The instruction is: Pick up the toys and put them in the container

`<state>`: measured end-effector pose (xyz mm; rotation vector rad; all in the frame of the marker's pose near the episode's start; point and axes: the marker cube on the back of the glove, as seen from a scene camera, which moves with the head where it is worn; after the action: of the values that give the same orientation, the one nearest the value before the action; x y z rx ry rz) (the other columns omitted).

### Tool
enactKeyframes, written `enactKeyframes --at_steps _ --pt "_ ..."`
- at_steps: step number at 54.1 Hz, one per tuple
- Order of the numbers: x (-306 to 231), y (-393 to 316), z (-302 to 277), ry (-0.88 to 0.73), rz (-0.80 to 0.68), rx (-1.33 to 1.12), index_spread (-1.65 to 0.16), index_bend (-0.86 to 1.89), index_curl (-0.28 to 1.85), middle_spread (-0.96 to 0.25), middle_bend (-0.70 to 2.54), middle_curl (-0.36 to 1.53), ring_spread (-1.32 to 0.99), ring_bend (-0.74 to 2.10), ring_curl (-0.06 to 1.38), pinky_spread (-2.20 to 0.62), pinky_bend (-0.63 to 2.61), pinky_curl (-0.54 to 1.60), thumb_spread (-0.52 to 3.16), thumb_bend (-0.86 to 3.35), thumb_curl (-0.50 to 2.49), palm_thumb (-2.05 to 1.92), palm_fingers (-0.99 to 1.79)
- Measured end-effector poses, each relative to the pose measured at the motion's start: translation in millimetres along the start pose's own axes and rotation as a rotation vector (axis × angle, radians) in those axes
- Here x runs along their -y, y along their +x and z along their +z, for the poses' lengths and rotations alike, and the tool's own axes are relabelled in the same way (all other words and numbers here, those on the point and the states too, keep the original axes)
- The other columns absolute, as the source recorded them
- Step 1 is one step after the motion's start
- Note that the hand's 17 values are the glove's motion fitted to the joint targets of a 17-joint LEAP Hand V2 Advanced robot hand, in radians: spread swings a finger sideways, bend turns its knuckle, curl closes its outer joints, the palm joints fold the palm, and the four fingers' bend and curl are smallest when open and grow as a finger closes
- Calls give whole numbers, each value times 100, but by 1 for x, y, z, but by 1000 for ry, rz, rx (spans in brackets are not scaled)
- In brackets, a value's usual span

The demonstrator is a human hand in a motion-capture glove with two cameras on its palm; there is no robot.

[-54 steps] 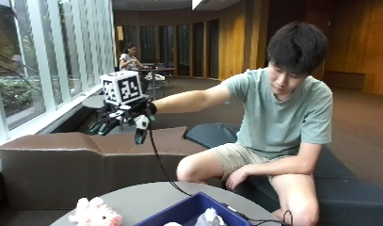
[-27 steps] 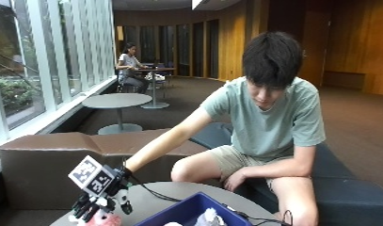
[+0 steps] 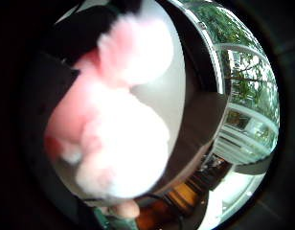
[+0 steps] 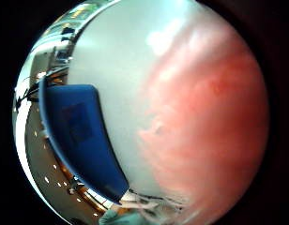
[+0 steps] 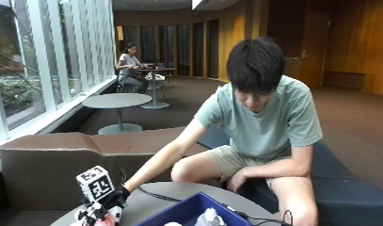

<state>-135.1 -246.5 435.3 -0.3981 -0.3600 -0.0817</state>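
A pink and white plush toy [image 5: 92, 218] lies on the round grey table [image 5: 163, 194] at its near left edge. My gloved right hand [image 5: 117, 196] is down on top of it, arm stretched out from the seated person. The plush toy [image 3: 114, 139] fills most of the little finger side palm view, and the same toy [image 4: 215, 136] fills half of the thumb side view, so it is close against the palm. The blue container [image 5: 179, 214] stands just right of the hand, with a white toy [image 5: 208, 217] inside. The blue container [image 4: 83, 140] also shows beside the plush.
A black cable [image 5: 155, 196] runs across the table behind the container. A brown sofa back [image 5: 53, 160] curves behind the table. The person's bare left hand [image 5: 236, 179] rests at their knee, off the table.
The hand came down from shoulder height over the sofa to the table's left edge. It now sits on the pink toy, lower than half a second ago.
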Motion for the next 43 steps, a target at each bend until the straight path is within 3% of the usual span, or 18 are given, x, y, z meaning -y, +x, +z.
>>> enactKeyframes --at_steps 5,8,18,43 --pt "-3 -3 1 70 31 21 -29 29 27 -19 67 46 -22 72 44 4 24 17 124 14 48 47 50" --pt "-6 -8 -1 45 22 -27 -30 43 33 -21 84 53 -28 85 51 -6 15 14 112 18 55 60 71" --pt "-37 -17 -30 -73 -14 -54 -31 61 44 -23 93 63 -37 95 57 -28 50 27 84 18 69 68 111" --pt "-121 -62 -262 210 -41 -67 -31 77 71 -24 105 80 -41 111 69 -37 70 40 35 15 91 68 101"
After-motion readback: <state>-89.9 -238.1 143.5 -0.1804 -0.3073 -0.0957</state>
